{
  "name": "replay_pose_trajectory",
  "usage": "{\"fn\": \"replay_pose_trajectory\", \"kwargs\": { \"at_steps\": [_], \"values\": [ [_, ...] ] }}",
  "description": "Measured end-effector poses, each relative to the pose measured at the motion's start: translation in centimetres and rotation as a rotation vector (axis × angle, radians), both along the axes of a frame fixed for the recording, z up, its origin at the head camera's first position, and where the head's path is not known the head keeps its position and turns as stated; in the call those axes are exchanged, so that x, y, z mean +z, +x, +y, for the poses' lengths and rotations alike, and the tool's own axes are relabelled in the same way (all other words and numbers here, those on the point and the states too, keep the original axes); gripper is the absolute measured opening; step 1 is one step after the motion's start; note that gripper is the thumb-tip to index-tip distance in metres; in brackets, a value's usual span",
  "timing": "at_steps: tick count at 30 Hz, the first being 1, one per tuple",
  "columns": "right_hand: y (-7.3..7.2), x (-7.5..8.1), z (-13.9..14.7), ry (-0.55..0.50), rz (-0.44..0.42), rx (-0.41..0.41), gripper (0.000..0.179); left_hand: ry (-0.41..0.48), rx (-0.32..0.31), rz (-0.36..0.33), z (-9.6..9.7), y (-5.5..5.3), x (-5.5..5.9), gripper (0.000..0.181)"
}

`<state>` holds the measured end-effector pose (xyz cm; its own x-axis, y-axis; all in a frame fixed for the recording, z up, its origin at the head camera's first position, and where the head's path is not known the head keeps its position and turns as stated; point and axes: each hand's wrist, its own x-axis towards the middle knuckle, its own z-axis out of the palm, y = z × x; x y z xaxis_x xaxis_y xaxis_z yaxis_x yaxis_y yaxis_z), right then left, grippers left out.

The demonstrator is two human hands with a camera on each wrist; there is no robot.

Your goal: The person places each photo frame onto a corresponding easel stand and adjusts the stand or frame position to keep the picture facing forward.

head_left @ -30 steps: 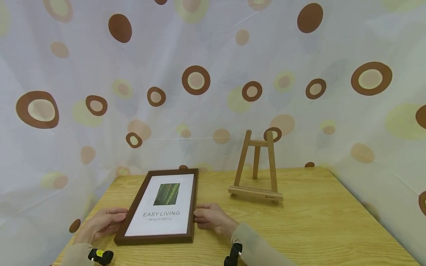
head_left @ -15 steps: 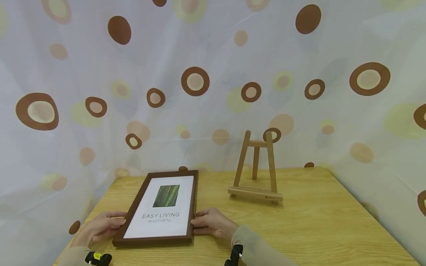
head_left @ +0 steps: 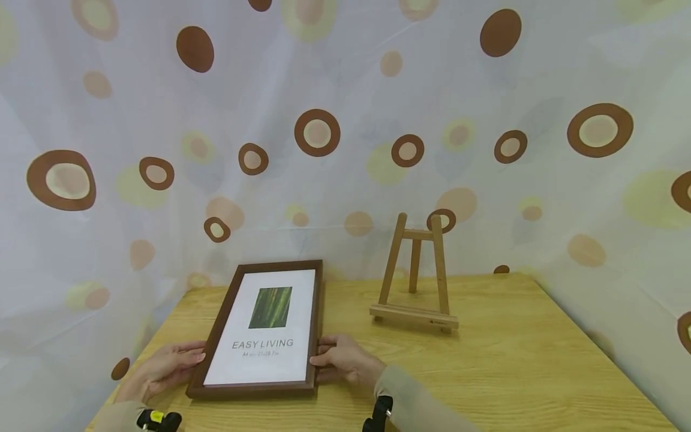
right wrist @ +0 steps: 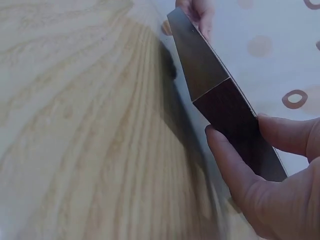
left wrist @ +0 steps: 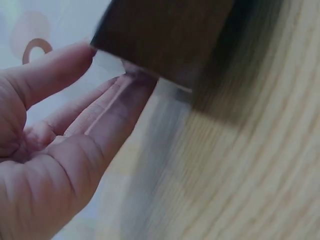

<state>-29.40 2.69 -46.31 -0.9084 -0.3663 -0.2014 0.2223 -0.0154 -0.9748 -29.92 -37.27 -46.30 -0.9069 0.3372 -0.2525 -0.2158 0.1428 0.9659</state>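
A dark brown picture frame point(head_left: 264, 333) faces up, holding a white sheet that reads "EASY LIVING" and has a small green picture. My left hand point(head_left: 167, 369) pinches its left side near the front, thumb on top and fingers below. On the opposite side, my right hand point(head_left: 348, 360) grips the edge the same way. Both wrist views show the frame's side edge point(left wrist: 155, 35) raised off the wood, a shadow beneath it. Thumb and index finger of the right hand point(right wrist: 285, 205) straddle the frame's edge point(right wrist: 240, 122) in the right wrist view.
To the right of the frame a small wooden easel point(head_left: 414, 316) stands on the light wood table point(head_left: 513, 354), its ledge toward me. A white curtain point(head_left: 335, 192) with brown and yellow circles hangs behind and along both sides.
The frame has come up off the table in both hands, its far edge rising higher in view. The hands stay at its sides, and the easel has not moved.
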Motion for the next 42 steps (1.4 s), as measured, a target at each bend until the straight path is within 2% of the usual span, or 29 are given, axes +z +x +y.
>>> {"fn": "replay_pose_trajectory", "kwargs": {
  "at_steps": [5,10,14,18,22,30,34,42],
  "values": [
    [-0.5,0.5,0.7,-0.007,0.034,0.011,0.060,0.005,-0.027,0.035,0.6,-0.1,0.5,0.071],
    [-0.5,0.7,1.5,-0.022,0.069,0.037,0.058,0.074,-0.053,0.023,1.3,-0.2,0.3,0.073],
    [-0.7,0.7,2.1,-0.035,0.109,0.050,0.059,0.078,-0.086,0.039,1.8,-0.1,0.2,0.081],
    [-1.0,0.8,2.8,-0.018,0.140,0.045,0.062,0.097,-0.146,0.061,2.1,0.0,0.3,0.084],
    [-1.1,0.8,3.4,-0.006,0.167,0.039,0.065,0.134,-0.205,0.056,2.5,0.0,0.6,0.089],
    [-1.3,0.9,4.6,-0.029,0.154,0.058,0.071,0.190,-0.304,0.073,3.3,0.1,0.5,0.098],
    [-1.2,1.0,5.0,-0.046,0.136,0.094,0.077,0.209,-0.299,0.075,3.5,0.1,0.3,0.096],
    [-1.2,1.0,5.5,-0.088,0.109,0.114,0.093,0.142,-0.235,0.103,4.3,-0.5,0.5,0.093]
  ]
}}
